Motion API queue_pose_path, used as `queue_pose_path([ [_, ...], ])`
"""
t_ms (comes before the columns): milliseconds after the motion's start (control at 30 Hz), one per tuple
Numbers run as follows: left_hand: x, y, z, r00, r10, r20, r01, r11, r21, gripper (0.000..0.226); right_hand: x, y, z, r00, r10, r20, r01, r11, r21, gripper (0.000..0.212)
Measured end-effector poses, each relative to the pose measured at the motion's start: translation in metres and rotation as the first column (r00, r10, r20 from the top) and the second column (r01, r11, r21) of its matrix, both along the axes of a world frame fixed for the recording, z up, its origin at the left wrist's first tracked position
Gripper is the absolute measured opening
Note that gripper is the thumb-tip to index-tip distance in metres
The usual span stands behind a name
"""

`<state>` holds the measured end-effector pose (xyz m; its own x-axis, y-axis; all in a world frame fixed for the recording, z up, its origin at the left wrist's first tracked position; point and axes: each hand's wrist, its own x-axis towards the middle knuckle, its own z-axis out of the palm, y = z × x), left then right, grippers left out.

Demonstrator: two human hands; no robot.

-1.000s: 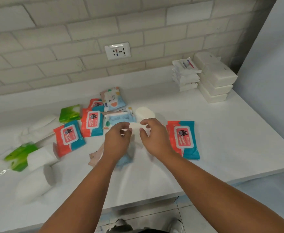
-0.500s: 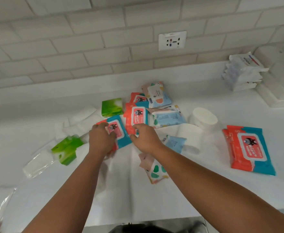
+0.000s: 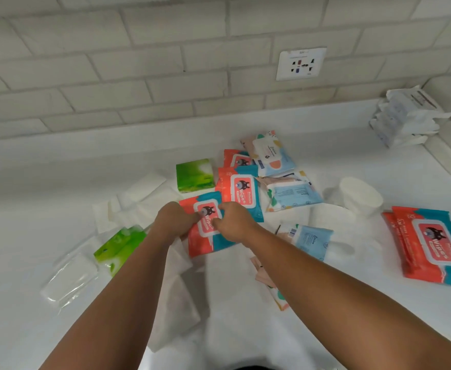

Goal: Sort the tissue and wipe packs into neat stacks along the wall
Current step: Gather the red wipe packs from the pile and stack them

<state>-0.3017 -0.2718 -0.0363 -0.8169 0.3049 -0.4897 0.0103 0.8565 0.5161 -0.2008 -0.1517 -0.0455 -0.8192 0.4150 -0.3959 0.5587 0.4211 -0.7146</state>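
At counter centre: red-and-teal plastic wipes pack (image 3: 204, 243), grasped by left hand (image 3: 175, 221) and right hand (image 3: 233, 222); risk: lifting may drag the touching twin pack (image 3: 239, 190) askew.

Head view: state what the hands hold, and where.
Both grip one red-and-teal wipes pack: left hand at its left edge, right hand at its upper right edge.

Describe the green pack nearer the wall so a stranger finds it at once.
Below the wall socket lies a pile of packs on the white counter. At its left edge, beside the red-and-teal wipes, sits the green pack. Of the two green ones, it is the square one nearer the wall.
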Motion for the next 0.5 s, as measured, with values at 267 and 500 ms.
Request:
queue_pose_path([
  [267,-0.002,-0.005,0.014,0.999,-0.054,0.006,0.053,0.988,0.147,0.042,0.0,0.008,0.007,0.984,-0.171,-0.054,0.15,0.949,-0.276,0.044],
  [500,0.024,0.004,0.04,0.999,-0.018,-0.037,0.031,0.918,0.394,0.043,0.012,0.023,0.017,0.93,-0.33,-0.162,0.235,0.873,-0.428,0.041],
])
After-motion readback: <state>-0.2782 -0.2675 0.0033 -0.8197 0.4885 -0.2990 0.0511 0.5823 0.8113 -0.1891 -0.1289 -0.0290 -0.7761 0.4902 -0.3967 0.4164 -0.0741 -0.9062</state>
